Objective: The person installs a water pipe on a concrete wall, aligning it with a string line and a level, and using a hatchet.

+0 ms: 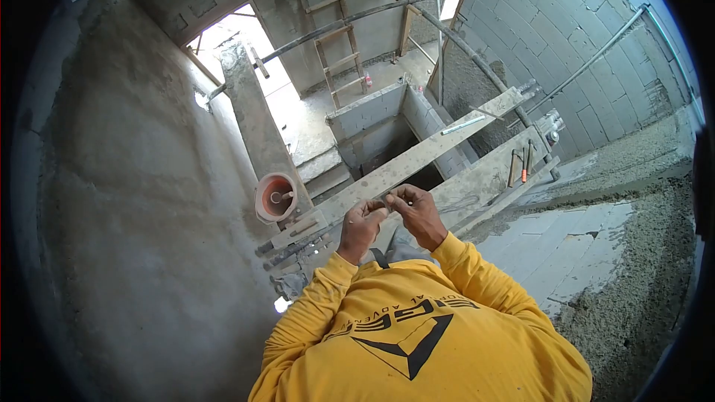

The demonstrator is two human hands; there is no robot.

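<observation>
Here, the one open container is an orange bucket [275, 197], sitting at the near end of the planks and tipped so that its mouth faces the camera. Its inside is smeared grey, and a short pale rod [283, 196] shows in it; what the rod belongs to cannot be told. Beyond the bucket lies a block-walled pit [372, 115], dark at the bottom, with nothing in it that can be made out.

Both hands are raised in front of the chest, well right of the bucket and above the near end of the planks. The left hand [361, 227] has its fingers curled and its fingertips meet those of the right hand [418, 214]. Between them both hands pinch a small dark piece [388, 199], too small to identify.

A long plank [439, 145] runs diagonally over the pit's mouth, and a wider board [484, 171] lies just beside it. Some tools [521, 164], one with an orange grip, rest on that board near its far end. The pit drops away past the edges of both.

To the left a plastered wall [134, 179] stands close. To the right is a flat stretch of pale blocks [566, 246], edged with rough mortar, and behind it rises a block wall [566, 45]. A wooden ladder [339, 37] leans at the back, well apart from the hands.
</observation>
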